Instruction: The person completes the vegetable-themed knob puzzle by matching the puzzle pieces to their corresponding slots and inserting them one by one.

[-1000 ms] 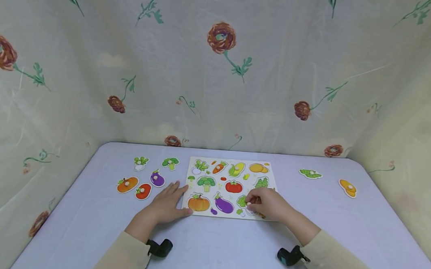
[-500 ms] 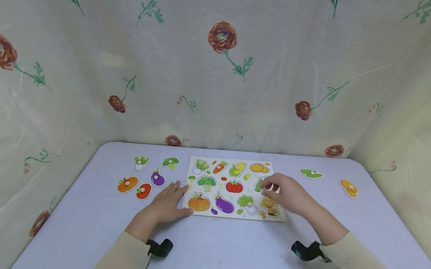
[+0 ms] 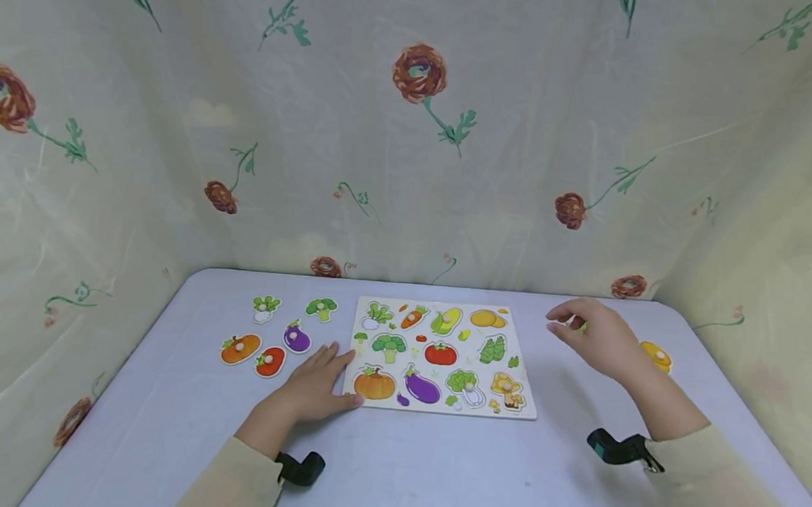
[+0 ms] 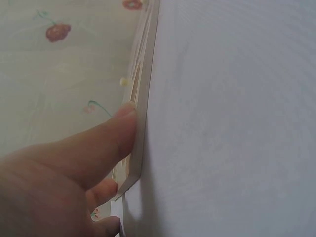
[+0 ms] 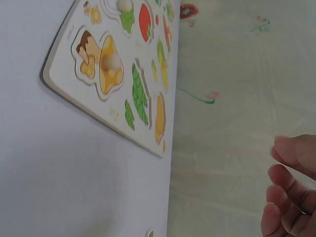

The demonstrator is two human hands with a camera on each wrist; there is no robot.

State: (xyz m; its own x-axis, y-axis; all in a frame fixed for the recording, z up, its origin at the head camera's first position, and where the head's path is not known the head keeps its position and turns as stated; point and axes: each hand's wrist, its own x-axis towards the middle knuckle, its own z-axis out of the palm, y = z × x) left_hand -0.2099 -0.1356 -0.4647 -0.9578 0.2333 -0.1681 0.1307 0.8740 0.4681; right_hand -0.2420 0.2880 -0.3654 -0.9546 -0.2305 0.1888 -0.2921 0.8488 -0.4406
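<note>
A vegetable puzzle board (image 3: 414, 367) lies flat on the table. My left hand (image 3: 313, 383) rests at its left side, fingers spread, with the thumb (image 4: 116, 136) against the board's edge. To the right of the board, my right hand (image 3: 601, 340) hovers with thumb and fingertips apart and nothing between them. Under it, a green pea-pod piece (image 3: 583, 328) is mostly hidden. In the right wrist view, a knobbed mushroom piece (image 5: 109, 64) sits in the board, while the green pea slot (image 5: 139, 94) shows as a bare recess.
Left of the board lie a radish piece (image 3: 264, 308), a broccoli piece (image 3: 321, 308), an eggplant piece (image 3: 297, 337), a pumpkin piece (image 3: 240, 348) and a tomato piece (image 3: 270, 361). A yellow potato piece (image 3: 657, 356) is beyond my right hand. Flowered cloth (image 3: 504, 213) encloses the table.
My right hand has let go of the cabbage piece at the board's lower right and moved right, across to the pea-pod piece. The left hand has stayed in place.
</note>
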